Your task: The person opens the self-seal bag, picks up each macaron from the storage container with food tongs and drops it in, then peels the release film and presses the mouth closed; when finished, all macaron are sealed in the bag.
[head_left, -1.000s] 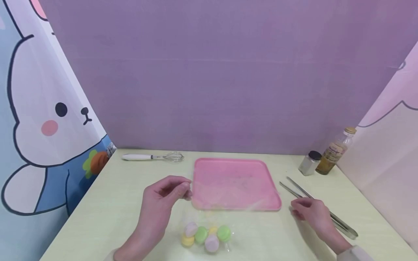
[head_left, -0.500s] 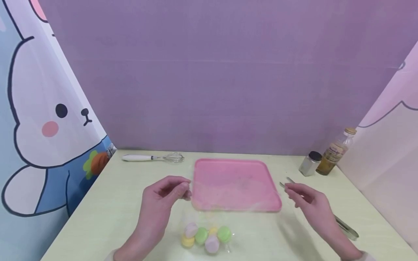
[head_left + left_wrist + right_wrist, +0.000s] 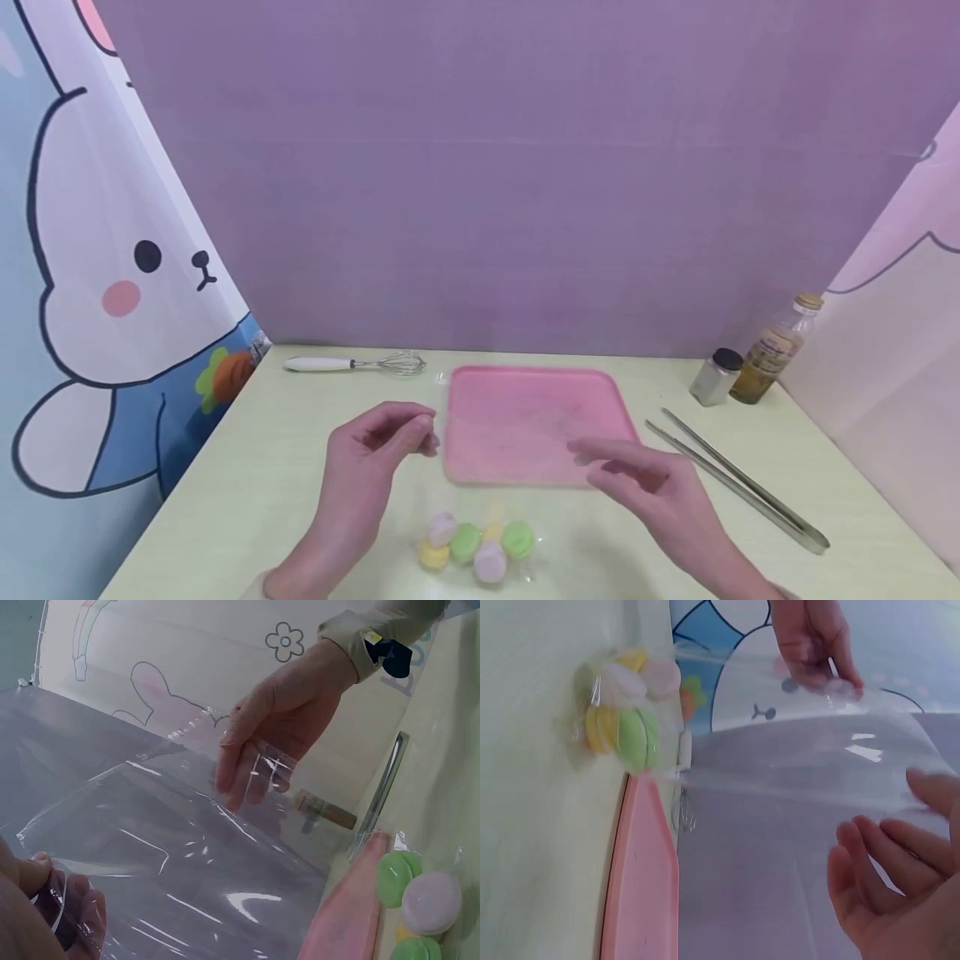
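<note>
My left hand (image 3: 352, 487) pinches the edge of a clear plastic bag (image 3: 195, 847), held up above the table. Several macarons (image 3: 491, 560), green, yellow and pale purple, lie in the bottom of the bag, low on the table. My right hand (image 3: 663, 496) is raised at the bag's right side, its thumb and fingers apart. In the right wrist view a gap shows between thumb and fingers, close to the film. Whether the right fingers touch the film I cannot tell. A pink tray (image 3: 536, 379) lies behind the bag and shows through it.
Metal tongs (image 3: 738, 483) lie to the right of the tray. At the back right stand a black-lidded jar (image 3: 715, 379) and a corked bottle (image 3: 772, 354) of amber liquid. A white-handled whisk (image 3: 322, 364) lies at the back left, before the purple wall (image 3: 510, 208).
My right hand has risen from over the tongs and moved left to the bag's side, leaving the tongs in full view. The left hand has kept its pinch and place.
</note>
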Demonstrator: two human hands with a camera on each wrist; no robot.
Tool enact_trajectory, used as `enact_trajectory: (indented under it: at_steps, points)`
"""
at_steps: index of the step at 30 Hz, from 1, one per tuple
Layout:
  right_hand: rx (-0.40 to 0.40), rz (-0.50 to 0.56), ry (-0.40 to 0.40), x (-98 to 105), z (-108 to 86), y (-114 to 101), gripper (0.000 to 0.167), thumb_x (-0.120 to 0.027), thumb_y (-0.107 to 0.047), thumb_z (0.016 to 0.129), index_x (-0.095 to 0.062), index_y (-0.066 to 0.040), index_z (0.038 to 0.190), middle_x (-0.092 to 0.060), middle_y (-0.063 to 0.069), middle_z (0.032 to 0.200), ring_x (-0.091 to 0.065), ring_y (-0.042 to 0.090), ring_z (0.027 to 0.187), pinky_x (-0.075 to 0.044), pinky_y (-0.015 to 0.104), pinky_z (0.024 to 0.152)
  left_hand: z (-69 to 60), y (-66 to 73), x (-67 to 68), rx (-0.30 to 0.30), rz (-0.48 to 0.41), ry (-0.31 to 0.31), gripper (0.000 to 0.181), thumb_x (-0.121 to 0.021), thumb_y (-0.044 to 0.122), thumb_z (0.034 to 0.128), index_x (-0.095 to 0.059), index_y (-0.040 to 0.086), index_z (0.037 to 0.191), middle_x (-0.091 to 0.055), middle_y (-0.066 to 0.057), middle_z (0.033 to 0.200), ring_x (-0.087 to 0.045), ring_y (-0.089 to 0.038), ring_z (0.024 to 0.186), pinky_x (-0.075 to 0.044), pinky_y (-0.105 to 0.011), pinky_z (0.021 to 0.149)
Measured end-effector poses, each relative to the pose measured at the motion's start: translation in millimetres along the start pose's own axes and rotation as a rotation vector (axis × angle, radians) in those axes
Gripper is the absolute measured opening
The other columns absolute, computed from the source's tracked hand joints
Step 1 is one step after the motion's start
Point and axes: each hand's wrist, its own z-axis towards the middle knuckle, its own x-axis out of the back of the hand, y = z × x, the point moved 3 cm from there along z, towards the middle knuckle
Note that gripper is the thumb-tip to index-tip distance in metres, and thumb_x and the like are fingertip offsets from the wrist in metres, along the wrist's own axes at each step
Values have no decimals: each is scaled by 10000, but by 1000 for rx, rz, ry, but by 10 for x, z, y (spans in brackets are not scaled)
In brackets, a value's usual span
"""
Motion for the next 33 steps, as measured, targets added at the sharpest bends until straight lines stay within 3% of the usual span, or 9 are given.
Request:
enact_trajectory:
  at_steps: [5, 10, 13, 22, 28, 33]
  points:
    - [-35, 13, 122, -57, 2, 10, 183, -657, -10, 973, -765, -30, 1119, -766, 79, 1041, -724, 216, 996, -618, 328, 778, 27, -4, 24, -2, 3, 17, 151, -741, 102, 931, -724, -25, 1011, -702, -156, 825, -692, -254, 753, -619, -371, 786]
    - [-49, 15, 148, -59, 8, -21, 170, -654, -14, 975, -766, -10, 1103, -769, 89, 1014, -734, 216, 935, -621, 331, 757, 61, 1, 46, -37, 7, 6, 137, -737, 77, 932, -720, -30, 1016, -703, -163, 846, -691, -257, 742, -630, -384, 723]
    - [-69, 34, 140, -41, 12, -76, 174, -652, -29, 981, -762, -9, 1115, -767, 101, 1011, -734, 231, 912, -622, 349, 766, 84, 11, 71, -53, 11, -29, 136, -732, 59, 933, -709, -43, 1020, -704, -161, 851, -693, -251, 723, -633, -396, 702]
    - [-60, 37, 93, 42, 47, -263, 201, -636, -18, 989, -748, -6, 1156, -768, 116, 977, -746, 270, 875, -628, 385, 753, 144, 35, 153, -41, 39, -217, 145, -698, 1, 935, -666, -39, 1071, -652, -229, 878, -686, -271, 731, -632, -469, 695]
    - [-54, -18, 53, 118, 89, -375, 218, -649, -13, 978, -756, -46, 1165, -772, 98, 930, -743, 237, 808, -623, 338, 720, 150, 43, 172, -36, 79, -230, 138, -757, 92, 918, -723, 6, 1021, -702, -174, 844, -713, -298, 725, -629, -455, 744]
    - [33, -38, -12, 208, 137, -418, 264, -619, 66, 967, -759, -49, 1159, -772, 98, 944, -745, 219, 815, -609, 311, 655, 143, 79, 193, -69, 105, -257, 129, -762, 111, 917, -742, 24, 1009, -723, -148, 823, -722, -306, 718, -631, -450, 730]
